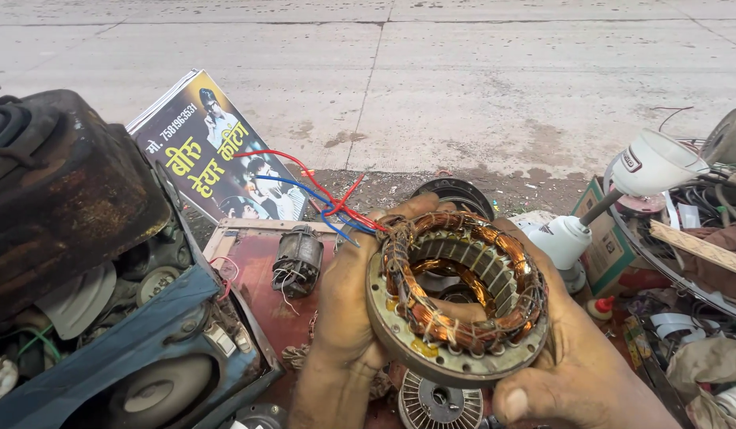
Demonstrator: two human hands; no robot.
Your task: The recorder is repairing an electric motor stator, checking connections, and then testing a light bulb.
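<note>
Both hands clasp the copper-wound stator [457,298] before the chest — left hand [345,314] and right hand [578,361] gripping opposite rims; holding the metal edge, not the windings, seems wise.

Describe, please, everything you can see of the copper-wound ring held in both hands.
The stator ring is a round, grey metal plate carrying a laminated slotted core wrapped in shiny copper windings tied with cord. It looks used and grimy, with yellowish blobs on the rim. It is tilted, its open centre facing the camera. Red and blue wires run from its upper left edge. The left hand grips its left side and the right hand its right, above the red workbench.
</note>
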